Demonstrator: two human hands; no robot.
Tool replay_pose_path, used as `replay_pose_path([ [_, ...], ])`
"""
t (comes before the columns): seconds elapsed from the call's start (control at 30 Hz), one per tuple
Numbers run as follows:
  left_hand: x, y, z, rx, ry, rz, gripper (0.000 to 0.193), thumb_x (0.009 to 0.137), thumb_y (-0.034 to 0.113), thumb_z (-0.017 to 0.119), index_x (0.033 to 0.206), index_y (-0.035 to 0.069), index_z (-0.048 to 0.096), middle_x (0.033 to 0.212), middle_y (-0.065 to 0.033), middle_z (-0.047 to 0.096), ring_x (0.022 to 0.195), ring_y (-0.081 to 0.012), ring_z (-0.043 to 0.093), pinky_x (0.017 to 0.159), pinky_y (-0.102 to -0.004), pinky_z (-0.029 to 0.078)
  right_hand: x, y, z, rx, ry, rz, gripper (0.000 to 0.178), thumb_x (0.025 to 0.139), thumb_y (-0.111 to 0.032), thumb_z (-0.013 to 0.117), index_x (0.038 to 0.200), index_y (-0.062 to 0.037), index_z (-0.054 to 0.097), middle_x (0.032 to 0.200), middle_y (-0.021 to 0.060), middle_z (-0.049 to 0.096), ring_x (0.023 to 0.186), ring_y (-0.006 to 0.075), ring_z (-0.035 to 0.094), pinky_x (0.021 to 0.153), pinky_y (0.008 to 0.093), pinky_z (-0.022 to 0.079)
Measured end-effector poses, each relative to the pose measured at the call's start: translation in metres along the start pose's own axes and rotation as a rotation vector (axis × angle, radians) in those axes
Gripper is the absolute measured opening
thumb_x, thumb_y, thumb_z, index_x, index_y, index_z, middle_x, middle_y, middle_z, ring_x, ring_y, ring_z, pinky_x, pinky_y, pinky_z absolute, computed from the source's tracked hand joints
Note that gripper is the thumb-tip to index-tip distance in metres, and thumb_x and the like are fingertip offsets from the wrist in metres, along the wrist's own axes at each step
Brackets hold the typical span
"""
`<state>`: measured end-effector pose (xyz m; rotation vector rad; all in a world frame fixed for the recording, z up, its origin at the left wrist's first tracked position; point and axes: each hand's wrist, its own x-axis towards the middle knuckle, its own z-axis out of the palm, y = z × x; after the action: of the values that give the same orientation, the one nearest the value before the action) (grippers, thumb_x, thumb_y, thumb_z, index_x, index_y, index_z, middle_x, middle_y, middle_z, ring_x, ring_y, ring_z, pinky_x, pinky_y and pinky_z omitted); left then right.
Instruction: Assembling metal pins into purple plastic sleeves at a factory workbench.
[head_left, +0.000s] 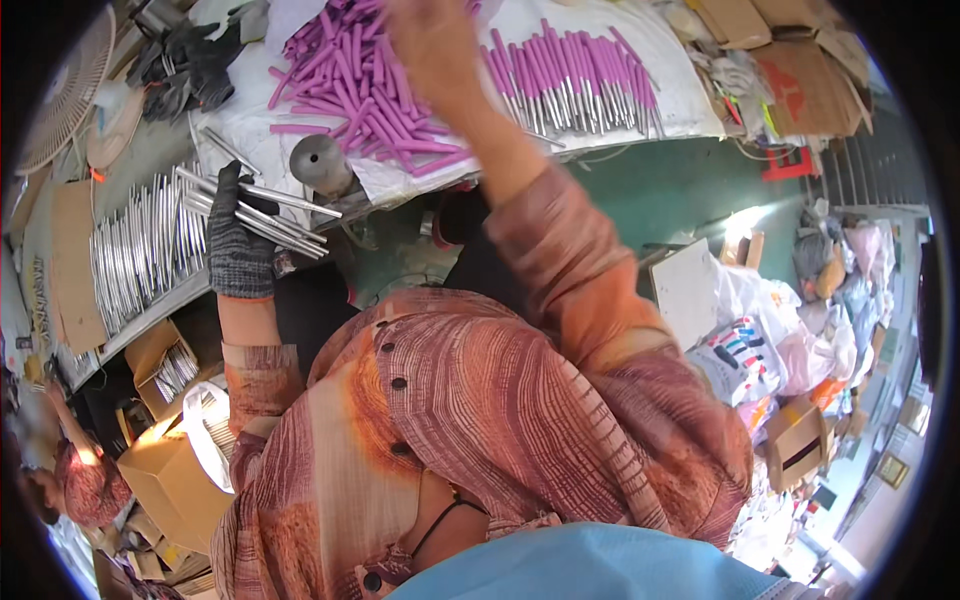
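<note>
My left hand [240, 232], in a dark grey knitted glove, is closed around several thin silver metal tubes [283, 232] in front of the table edge. Bare and smeared by motion, my right hand [432, 50] is over a heap of purple foam sleeves [365, 115]; its fingers cannot be made out. Right of that hand lies a row of metal tubes with purple sleeves [575, 75] on their far ends. A grey metal cylinder [320, 165] with a hole in its top stands between my left hand and the heap. Bare metal tubes [145, 245] lie in a row to the left.
White sheeting [690, 90] covers the table. Dark gloves [190, 65] and a fan [75, 80] are at the far left. Cardboard boxes [175, 475] stand below on the left, with another person [85, 485] beyond. Filled bags [770, 320] and a red stool [788, 165] are at the right.
</note>
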<state>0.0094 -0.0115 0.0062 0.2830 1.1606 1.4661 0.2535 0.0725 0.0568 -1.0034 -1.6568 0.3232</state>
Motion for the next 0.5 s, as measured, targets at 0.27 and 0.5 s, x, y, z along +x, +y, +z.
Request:
replay_pose_path([
  [0.27,0.013,-0.003,-0.001,-0.130,-0.070,0.046,0.017,0.082,0.017,0.067,0.094,0.007,0.063,0.071,-0.0015,0.058,0.059,-0.0124,0.055,0.052,-0.0251,0.048,-0.042,0.224,-0.174,-1.236,0.032,0.206,0.040,0.080,-0.032,0.055,0.105,-0.0010,0.054,0.101,0.0252,0.058,0.092,0.0400,0.057,0.078,0.0460,0.046],
  [0.5,0.019,0.007,0.002,-0.067,0.137,0.196,0.014,0.080,0.017,0.069,0.088,0.008,0.061,0.073,-0.0002,0.056,0.065,-0.0106,0.054,0.061,-0.0270,0.048,-0.071,0.157,-0.054,-0.699,-0.426,0.352,0.037,0.071,-0.018,0.061,0.102,0.0005,0.053,0.089,0.0268,0.061,0.086,0.0432,0.059,0.077,0.0468,0.048],
])
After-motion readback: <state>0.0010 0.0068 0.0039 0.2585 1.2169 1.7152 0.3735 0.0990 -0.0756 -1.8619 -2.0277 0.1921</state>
